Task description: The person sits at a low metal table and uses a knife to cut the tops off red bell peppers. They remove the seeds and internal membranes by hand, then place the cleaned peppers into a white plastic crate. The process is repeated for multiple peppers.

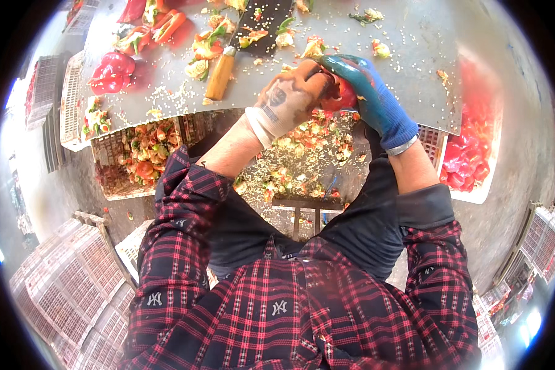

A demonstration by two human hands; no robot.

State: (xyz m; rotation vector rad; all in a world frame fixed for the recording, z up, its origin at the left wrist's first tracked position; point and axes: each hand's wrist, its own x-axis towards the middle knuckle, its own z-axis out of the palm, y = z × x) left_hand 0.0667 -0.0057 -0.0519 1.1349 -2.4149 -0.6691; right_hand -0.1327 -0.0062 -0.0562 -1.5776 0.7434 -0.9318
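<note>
My left hand [296,92], in a stained white and orange work glove, is closed around one side of a red bell pepper [341,96]. From the other side my right hand [367,90], in a blue knitted glove with a dark coated palm, grips the same pepper. The fingers cover much of it, with its lower end showing near the metal table's [416,74] front edge. To the left of my hands lies a knife with a wooden handle [221,76], its broad blade [266,23] pointing away and strewn with seeds. Pepper cores [208,46] lie beside it.
Another red pepper [113,73] and cut pieces [169,25] lie on the table's left. A crate of cores [104,173] stands below left, and a white crate of red peppers [478,196] at right. Seeds litter the floor [259,185]. Stacked crates [74,282] stand behind left.
</note>
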